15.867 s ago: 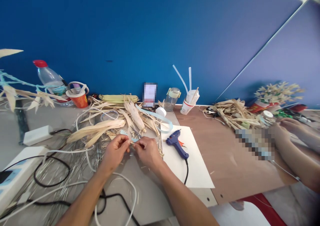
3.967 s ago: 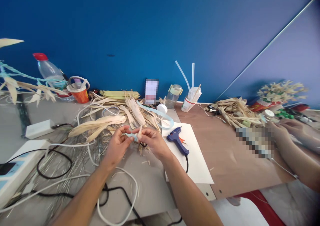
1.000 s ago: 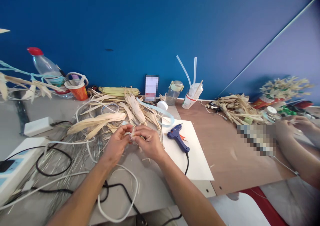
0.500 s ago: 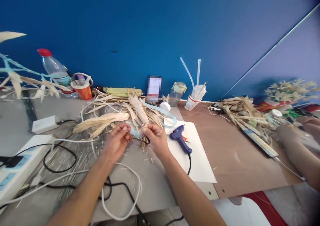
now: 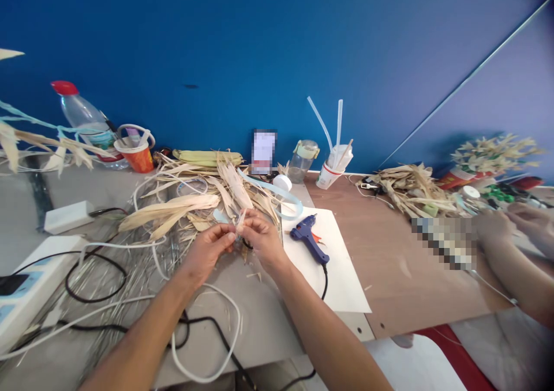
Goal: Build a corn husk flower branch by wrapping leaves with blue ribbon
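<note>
My right hand (image 5: 263,238) is closed in a pinch on a small pale strip of corn husk (image 5: 241,220). The fingertips of my left hand (image 5: 210,250) are pressed together at the strip's lower end, almost touching the right fingers; what they pinch is too small to make out. Part of a black loop (image 5: 247,244) shows beneath my right hand, its kind unclear. Just beyond both hands lie dried corn husks (image 5: 173,211) and a light blue strip (image 5: 291,198). To the right, a blue glue gun (image 5: 310,238) rests on a white sheet (image 5: 341,284).
Cables and a power strip (image 5: 41,270) spread over the left side, beside thin wires (image 5: 125,275). Along the wall stand a bottle (image 5: 82,114), an orange cup (image 5: 137,155), a phone (image 5: 263,149), a jar (image 5: 303,161) and a straw cup (image 5: 329,175). Another person's hands (image 5: 497,229) work at right.
My left hand has moved right and its fingers have closed against the right hand's fingers. The husk strip now stands up between them. The whole view has shifted slightly.
</note>
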{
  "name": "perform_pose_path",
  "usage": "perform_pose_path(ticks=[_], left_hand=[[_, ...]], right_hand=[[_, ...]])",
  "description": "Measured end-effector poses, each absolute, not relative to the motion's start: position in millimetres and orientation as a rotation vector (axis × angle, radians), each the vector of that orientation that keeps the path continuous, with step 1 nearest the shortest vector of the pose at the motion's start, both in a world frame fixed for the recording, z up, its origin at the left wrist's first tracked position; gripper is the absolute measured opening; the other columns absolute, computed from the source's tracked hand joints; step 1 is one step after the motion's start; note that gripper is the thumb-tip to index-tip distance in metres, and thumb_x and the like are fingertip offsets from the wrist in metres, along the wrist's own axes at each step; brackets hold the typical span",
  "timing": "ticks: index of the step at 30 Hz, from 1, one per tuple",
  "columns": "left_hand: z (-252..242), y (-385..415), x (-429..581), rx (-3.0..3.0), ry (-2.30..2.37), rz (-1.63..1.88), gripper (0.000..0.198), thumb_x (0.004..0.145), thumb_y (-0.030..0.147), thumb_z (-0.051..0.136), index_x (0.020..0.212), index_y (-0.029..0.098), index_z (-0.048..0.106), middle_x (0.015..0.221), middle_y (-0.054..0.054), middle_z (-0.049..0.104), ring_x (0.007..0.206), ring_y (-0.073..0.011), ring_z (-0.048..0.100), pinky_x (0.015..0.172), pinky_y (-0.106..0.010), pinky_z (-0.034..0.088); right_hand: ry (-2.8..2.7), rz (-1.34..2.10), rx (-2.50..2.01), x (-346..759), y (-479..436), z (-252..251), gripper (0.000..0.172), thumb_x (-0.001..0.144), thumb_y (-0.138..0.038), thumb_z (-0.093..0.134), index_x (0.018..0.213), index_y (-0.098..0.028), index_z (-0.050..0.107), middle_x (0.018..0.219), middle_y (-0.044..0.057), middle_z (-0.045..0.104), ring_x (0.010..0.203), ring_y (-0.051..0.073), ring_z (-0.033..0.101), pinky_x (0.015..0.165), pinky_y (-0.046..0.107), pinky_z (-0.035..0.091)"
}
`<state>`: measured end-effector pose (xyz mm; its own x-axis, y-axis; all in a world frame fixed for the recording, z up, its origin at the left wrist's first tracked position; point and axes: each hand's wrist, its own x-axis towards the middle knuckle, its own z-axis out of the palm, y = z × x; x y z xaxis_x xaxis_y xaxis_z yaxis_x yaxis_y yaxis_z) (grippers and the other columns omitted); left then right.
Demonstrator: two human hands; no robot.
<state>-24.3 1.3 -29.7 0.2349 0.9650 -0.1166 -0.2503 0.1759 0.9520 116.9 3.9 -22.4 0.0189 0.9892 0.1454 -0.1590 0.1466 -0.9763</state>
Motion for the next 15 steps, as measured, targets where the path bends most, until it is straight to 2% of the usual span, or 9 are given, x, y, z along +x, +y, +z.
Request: perform_pose_path(ticks=[5,9,15], left_hand=[[-27.7,0.8,-21.4,1.167,1.056,1.05,0.017,0.067,0.032,0.069,0.072,0.016,0.065,0.059,0.003,0.055,0.054,-0.0092,0.044,0.053,-0.022,0.036],[-26.2,1.3,-20.1,1.215,1.109,1.042,0.018,0.067,0.033,0.067,0.071,0.016,0.064,0.057,0.004,0.053,0.054,-0.0096,0.043,0.052,-0.022,0.035],[-26.4,1.3,-20.3,1.215,1.112,1.054,0.018,0.068,0.034,0.065,0.07,0.016,0.062,0.055,0.004,0.05,0.052,-0.0093,0.04,0.05,-0.022,0.032]], right_hand=[[-1.149,1.097,-1.04,115.1,3.8,-25.0,0.011,0.067,-0.024,0.07,0.059,-0.019,0.064,0.092,0.005,0.058,0.107,0.021,0.051,0.093,0.032,0.037],[-1.138,1.089,-1.069,114.8,3.8,-25.5,0.01,0.065,-0.023,0.07,0.058,-0.019,0.064,0.095,0.005,0.055,0.101,0.02,0.053,0.089,0.032,0.039],[-1.164,1.116,-1.064,113.4,2.7,-23.3,0.007,0.063,-0.022,0.069,0.058,-0.019,0.065,0.089,0.004,0.058,0.094,0.02,0.055,0.085,0.031,0.041]])
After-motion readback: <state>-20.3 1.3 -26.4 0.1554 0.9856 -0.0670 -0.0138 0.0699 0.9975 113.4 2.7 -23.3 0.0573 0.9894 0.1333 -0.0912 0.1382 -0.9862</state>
